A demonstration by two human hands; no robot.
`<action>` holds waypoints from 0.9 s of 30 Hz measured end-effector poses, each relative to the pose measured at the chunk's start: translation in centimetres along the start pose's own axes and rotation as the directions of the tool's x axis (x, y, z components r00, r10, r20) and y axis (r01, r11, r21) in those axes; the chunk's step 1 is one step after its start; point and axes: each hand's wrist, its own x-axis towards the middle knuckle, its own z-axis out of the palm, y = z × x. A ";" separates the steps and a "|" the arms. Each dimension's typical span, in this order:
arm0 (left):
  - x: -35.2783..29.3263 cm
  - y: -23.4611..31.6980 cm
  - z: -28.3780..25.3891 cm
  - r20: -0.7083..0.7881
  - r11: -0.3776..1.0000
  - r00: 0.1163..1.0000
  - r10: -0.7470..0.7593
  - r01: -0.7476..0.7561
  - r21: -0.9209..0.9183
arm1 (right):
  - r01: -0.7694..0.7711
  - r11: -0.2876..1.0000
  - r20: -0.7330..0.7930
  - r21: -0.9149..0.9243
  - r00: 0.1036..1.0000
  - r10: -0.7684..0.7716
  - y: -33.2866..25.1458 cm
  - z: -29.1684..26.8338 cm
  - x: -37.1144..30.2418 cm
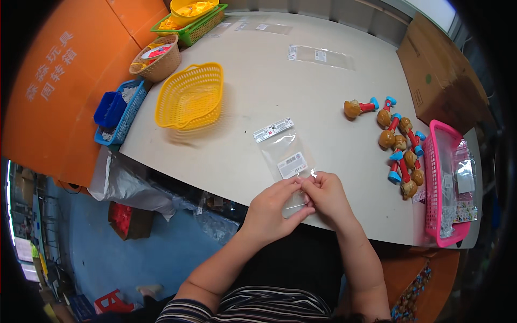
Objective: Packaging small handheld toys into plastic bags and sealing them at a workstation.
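Note:
A clear plastic bag (280, 152) with a printed header strip and a white label lies at the table's near edge, its header end pointing away from me. My left hand (271, 211) is closed on the bag's near end from the left. From the right, my right hand (327, 198) pinches the same end, its fingertips meeting those of the left. The hands hide part of the bag's near end. To the right lie several small toy pieces (399, 142) with round brown heads, red middles and blue ends.
A yellow basket (189, 97) stands on the left of the table (258, 81). Beyond it are a tan basket (164, 62), a green basket (202, 33) and a blue basket (129, 116). At right are a pink basket (432, 185) and a cardboard box (441, 75). Another clear bag (336, 58) lies farther back.

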 end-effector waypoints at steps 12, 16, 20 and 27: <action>-0.3 -2.2 1.8 -0.103 0.979 0.994 0.038 -0.016 0.205 | 0.014 0.977 0.005 -0.215 1.000 -0.013 -3.0 -2.8 -0.1; 0.2 -2.4 2.0 -0.101 0.949 0.979 0.176 -0.142 0.281 | 0.128 0.498 -0.200 -0.858 0.809 -0.552 -5.3 -7.8 2.8; 0.8 -2.3 3.1 -0.065 0.921 0.958 0.278 -0.246 0.303 | -0.113 0.028 -0.094 -0.993 0.636 -0.766 -6.1 -15.0 9.2; 0.4 -2.3 4.1 -0.060 0.927 0.970 0.236 -0.207 0.312 | -0.059 -0.202 0.105 -0.978 0.696 -0.710 -6.1 -16.2 12.3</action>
